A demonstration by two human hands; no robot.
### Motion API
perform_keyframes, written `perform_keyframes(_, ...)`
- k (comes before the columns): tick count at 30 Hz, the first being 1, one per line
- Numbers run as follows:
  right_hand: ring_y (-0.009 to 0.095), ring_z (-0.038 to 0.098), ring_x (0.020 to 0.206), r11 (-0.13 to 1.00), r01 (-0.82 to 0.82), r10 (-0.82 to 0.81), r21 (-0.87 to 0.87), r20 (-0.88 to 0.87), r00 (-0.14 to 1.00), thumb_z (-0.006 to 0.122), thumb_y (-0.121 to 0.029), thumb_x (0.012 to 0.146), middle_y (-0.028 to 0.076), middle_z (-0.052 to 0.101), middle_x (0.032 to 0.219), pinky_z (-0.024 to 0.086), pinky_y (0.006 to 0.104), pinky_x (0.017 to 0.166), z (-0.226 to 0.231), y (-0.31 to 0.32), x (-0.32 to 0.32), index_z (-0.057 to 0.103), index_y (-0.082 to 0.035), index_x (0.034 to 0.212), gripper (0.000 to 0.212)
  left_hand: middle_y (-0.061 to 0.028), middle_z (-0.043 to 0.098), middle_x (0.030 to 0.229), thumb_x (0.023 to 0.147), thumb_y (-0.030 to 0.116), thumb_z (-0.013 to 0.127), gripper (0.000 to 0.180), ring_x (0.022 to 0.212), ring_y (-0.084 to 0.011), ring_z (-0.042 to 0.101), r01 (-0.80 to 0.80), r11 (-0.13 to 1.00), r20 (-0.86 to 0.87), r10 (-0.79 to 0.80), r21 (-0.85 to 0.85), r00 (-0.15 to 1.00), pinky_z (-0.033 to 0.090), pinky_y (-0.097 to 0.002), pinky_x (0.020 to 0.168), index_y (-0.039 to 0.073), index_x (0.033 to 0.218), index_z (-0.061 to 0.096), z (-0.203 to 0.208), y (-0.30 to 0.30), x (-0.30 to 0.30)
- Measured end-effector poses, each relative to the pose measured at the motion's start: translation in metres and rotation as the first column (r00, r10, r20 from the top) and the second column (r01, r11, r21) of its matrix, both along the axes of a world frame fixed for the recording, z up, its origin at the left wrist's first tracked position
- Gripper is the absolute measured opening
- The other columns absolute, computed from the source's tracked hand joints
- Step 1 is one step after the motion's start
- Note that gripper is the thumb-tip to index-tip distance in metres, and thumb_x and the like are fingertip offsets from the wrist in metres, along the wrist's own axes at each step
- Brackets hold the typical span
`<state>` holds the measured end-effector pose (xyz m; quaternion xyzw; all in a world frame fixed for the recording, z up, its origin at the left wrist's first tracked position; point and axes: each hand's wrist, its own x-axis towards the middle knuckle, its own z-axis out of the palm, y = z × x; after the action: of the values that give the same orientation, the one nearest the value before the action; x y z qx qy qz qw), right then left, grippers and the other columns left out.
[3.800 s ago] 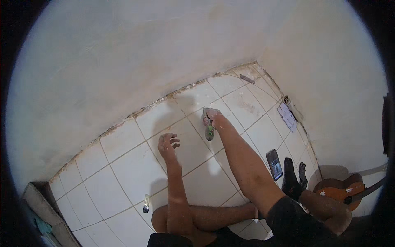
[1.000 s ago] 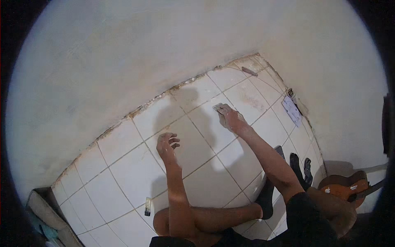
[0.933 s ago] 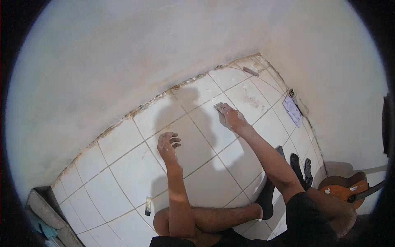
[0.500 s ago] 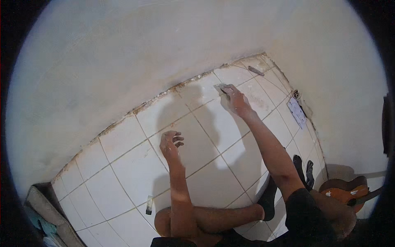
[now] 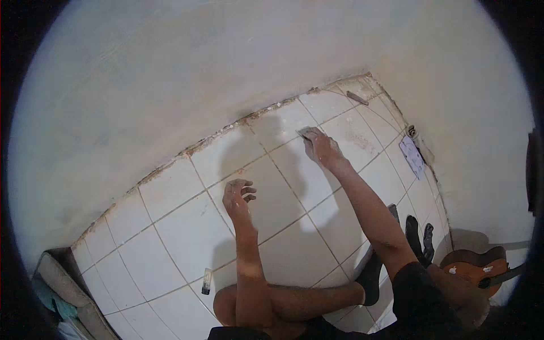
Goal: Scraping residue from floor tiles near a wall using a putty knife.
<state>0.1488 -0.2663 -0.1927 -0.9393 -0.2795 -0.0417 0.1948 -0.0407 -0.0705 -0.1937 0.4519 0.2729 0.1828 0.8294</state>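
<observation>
My right hand [image 5: 323, 148], dusted with pale powder, grips a small flat scraper [image 5: 302, 135] over the white floor tiles [image 5: 181, 243], short of the wall. Its blade is tilted and shows as a thin edge; the fingers cover most of its handle. My left hand [image 5: 238, 198] hangs above the tiles nearer to me, with fingers loosely curled, apart and holding nothing. Whitish marks show on its skin too. Pale dust lies on the tiles past the right hand.
A rough, crumbly joint [image 5: 218, 135] runs along the wall foot. A dark slim tool [image 5: 357, 98] lies near the corner, a purple patterned flat item [image 5: 412, 157] by the right wall. A small guitar [image 5: 476, 269], a clear-and-black object [image 5: 207, 281] and a grey cushioned seat [image 5: 65, 280] stand around.
My right hand has drawn slightly back from the wall, and the scraper has turned from showing its flat face to its edge. The left hand stays nearly still.
</observation>
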Motion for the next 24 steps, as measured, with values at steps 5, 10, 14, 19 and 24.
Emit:
perform_keyframes(5,0.025,0.06,0.097,0.992,0.07,-0.075,-0.104,-0.053,0.996,0.049,-0.016,0.085,0.005,0.056,0.116,0.05,0.0373,0.083,0.004,-0.006,-0.008,0.057,-0.018,0.115,0.031,-0.0066,0.058,0.085,0.084,0.027,0.052,0.02,0.075,-0.0169,0.056,-0.005,1.0,-0.14,0.003,-0.014,0.99,0.042,-0.0294,0.064,0.007,0.088,0.056,0.003,0.001,0.003)
perform_keyframes(10,0.023,0.06,0.096,0.973,0.059,-0.071,-0.223,-0.045,0.996,0.05,-0.016,0.084,0.006,0.058,0.111,0.05,0.0359,0.083,-0.009,-0.004,-0.02,0.057,-0.015,0.111,0.027,-0.0069,0.058,0.085,0.085,0.027,0.051,0.02,0.074,-0.0163,0.056,0.014,1.0,-0.136,-0.013,0.012,0.991,0.042,-0.0295,0.064,0.007,0.088,0.056,0.007,-0.005,0.001)
perform_keyframes(14,0.029,0.06,0.096,0.99,0.0,0.002,-0.139,0.014,1.0,0.046,-0.02,0.086,0.013,0.063,0.103,0.051,0.0395,0.081,-0.006,0.0,0.001,0.06,-0.011,0.108,0.028,-0.007,0.058,0.085,0.086,0.027,0.051,0.02,0.075,-0.0163,0.056,-0.012,1.0,-0.135,0.013,0.01,0.991,0.042,-0.0295,0.065,0.008,0.089,0.056,0.004,-0.003,0.002)
perform_keyframes(19,0.029,0.06,0.098,0.982,0.069,-0.084,-0.174,-0.085,0.993,0.046,-0.02,0.086,0.01,0.057,0.115,0.049,0.0395,0.084,-0.018,0.015,-0.021,0.06,-0.011,0.109,0.028,-0.0072,0.058,0.085,0.086,0.025,0.051,0.018,0.075,-0.0164,0.056,0.01,1.0,-0.077,-0.011,-0.011,0.997,0.043,-0.0299,0.066,0.008,0.089,0.055,0.003,0.0,0.003)
perform_keyframes(24,0.032,0.055,0.104,0.965,0.079,-0.091,-0.251,-0.039,0.995,0.042,-0.018,0.088,0.015,0.052,0.12,0.045,0.039,0.089,-0.009,0.029,-0.015,0.057,-0.008,0.11,0.028,-0.0075,0.058,0.085,0.085,0.023,0.052,0.016,0.075,-0.0165,0.056,0.015,1.0,-0.129,-0.015,-0.003,0.992,0.042,-0.03,0.066,0.008,0.088,0.055,0.007,-0.002,0.0)
